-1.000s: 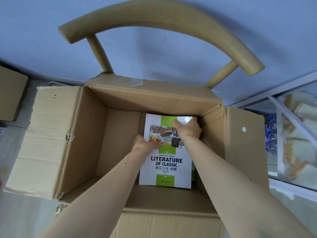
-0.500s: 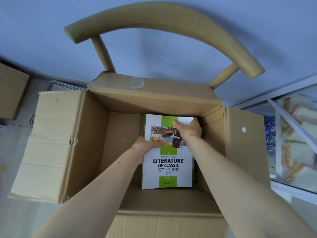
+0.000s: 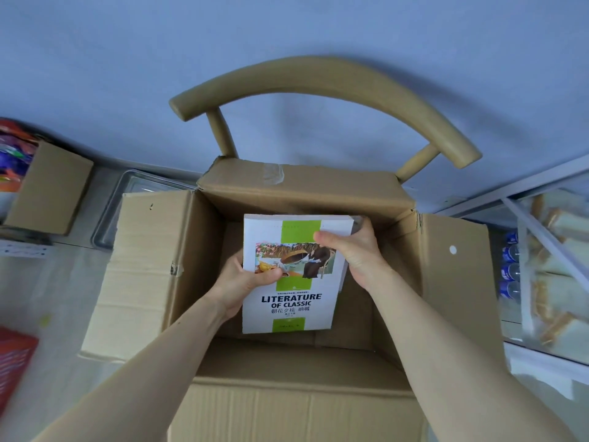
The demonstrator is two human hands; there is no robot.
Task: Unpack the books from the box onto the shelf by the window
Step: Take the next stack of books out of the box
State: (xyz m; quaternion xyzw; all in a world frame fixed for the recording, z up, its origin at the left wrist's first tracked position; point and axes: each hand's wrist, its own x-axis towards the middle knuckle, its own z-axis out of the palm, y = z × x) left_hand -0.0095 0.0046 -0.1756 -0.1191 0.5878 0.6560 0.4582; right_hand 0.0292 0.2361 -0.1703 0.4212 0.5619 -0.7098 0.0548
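Observation:
A white and green book (image 3: 288, 306) titled "LITERATURE OF CLASSIC" is held above the open cardboard box (image 3: 149, 272), which stands on a wooden chair (image 3: 322, 78). My left hand (image 3: 243, 283) grips the book's left edge, thumb on the cover. My right hand (image 3: 353, 250) grips its upper right edge, thumb over the cover. The book looks thick, perhaps a stack, with page edges showing at the top right. The box floor under the book is mostly hidden.
A smaller cardboard box (image 3: 47, 186) and a metal tray (image 3: 127, 199) lie at the left. A red object (image 3: 12, 362) sits at the lower left. At the right a glass-fronted rack (image 3: 548, 260) holds packaged bread and bottles (image 3: 510, 269). A blue wall stands behind the chair.
The book has risen out of the box toward me, held in both hands. The view has tilted, showing more of the wall and chair back.

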